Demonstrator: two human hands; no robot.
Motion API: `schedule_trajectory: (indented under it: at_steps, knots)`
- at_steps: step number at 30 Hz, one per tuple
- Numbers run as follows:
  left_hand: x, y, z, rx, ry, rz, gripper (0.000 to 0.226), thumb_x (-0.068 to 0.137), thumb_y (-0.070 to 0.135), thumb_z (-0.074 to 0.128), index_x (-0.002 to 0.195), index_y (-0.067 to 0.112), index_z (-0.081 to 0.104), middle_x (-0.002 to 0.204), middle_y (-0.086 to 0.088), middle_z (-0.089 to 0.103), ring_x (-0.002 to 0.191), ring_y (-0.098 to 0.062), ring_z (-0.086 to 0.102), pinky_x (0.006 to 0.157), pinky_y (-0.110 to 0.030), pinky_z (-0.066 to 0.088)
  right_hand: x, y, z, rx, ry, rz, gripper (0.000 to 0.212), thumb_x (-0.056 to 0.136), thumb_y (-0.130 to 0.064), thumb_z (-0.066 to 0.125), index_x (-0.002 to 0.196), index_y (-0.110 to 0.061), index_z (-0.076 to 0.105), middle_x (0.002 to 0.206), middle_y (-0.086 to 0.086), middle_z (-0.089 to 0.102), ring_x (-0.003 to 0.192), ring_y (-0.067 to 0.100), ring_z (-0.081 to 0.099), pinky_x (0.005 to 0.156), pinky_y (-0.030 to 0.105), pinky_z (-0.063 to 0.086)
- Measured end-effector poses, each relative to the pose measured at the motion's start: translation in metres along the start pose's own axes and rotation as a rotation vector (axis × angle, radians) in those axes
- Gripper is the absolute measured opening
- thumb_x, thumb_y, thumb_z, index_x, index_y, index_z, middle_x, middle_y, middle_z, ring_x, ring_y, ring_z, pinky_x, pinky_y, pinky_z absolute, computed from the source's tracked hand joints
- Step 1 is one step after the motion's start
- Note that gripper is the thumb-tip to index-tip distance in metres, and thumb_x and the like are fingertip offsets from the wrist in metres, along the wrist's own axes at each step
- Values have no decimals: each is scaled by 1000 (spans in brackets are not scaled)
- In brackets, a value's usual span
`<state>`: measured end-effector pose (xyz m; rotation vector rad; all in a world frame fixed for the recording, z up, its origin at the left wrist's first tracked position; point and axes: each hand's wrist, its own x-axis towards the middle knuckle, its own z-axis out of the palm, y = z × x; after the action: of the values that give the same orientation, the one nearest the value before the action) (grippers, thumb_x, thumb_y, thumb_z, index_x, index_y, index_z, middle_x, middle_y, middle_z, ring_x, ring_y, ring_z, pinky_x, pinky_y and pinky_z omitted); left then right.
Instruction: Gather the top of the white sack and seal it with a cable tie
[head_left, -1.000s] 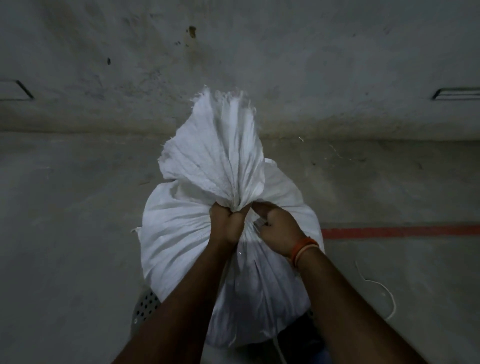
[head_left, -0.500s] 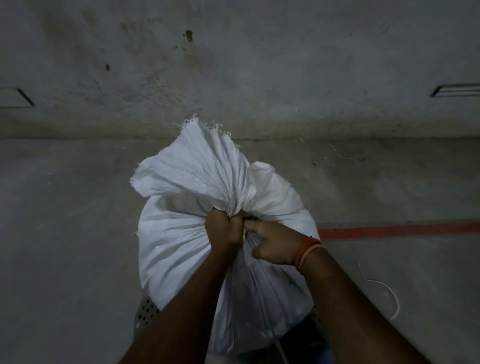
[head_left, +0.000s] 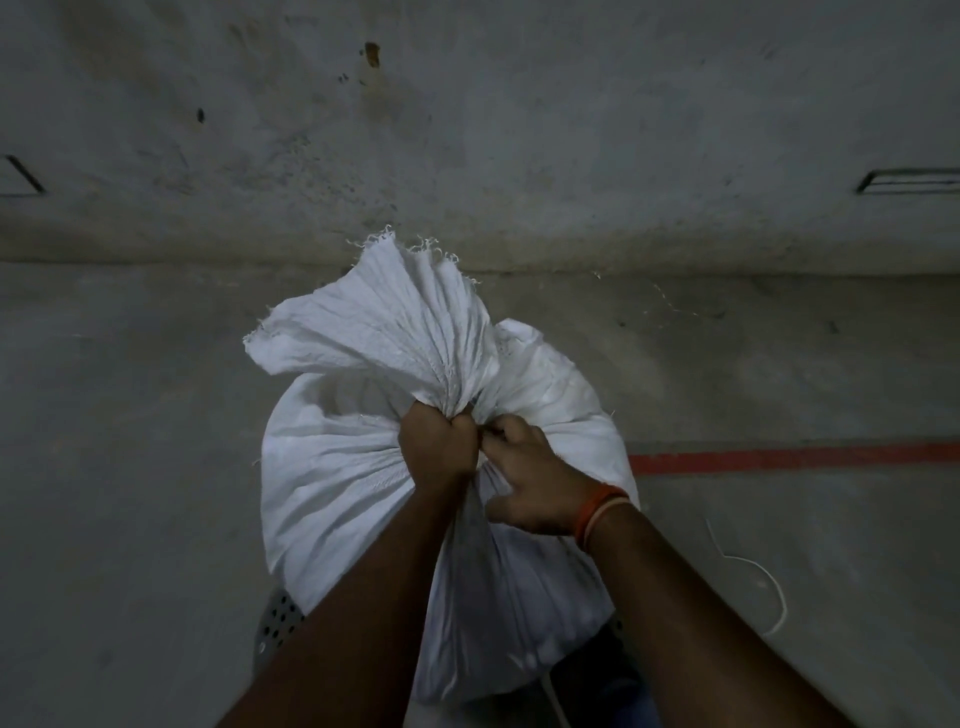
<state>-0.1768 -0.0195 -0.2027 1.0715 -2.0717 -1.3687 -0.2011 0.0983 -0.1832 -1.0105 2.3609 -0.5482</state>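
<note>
At the neck of the sack, in the middle of my view, my left hand (head_left: 439, 449) is a tight fist wrapped round the bunched cloth, and my right hand (head_left: 535, 480) sits just to its right, touching it, fingertips pinching into the same gathered folds with the thumb hanging lower against the cloth. The white sack (head_left: 337, 467) stands directly under and in front of both hands, its full body bulging left and right of the grip and running down toward me between my forearms. Above the fists the loose top (head_left: 384, 322) fans up and away to the far left, frayed edge toward the wall, so the gathered neck runs near-to-far and slightly leftward from my grip. That is what I judge the next move depends on: a tie would have to go round the neck crosswise, right at the fists, and the left hand holds the gather while the right is the freer one to reach. A thin white cord (head_left: 769, 582), possibly the cable tie though I cannot tell, lies on the floor (head_left: 156, 493) to the near right, well apart from the sack, on my right hand's side, below a red line (head_left: 805, 457) painted there. I see no tie on the neck yet.
</note>
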Motion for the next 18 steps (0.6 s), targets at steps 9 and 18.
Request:
schedule_trajectory:
  at_steps: [9,18]
  knots:
    - [2,-2,3,-54,-111,-50,38,69,29,60,92,1,71,94,-14,76,96,-32,69,81,-33,49,8,3,35,-106,109,135,114,72,-57,71,158,-22,6,164,2,2,146,28,11,118,48,24]
    - [-10,16,-28,-12,-328,138,85,66,48,79,132,11,41,124,1,60,121,-23,60,104,-38,50,0,-8,15,64,285,180,68,78,-42,68,141,-22,51,153,-2,35,130,28,34,110,35,37]
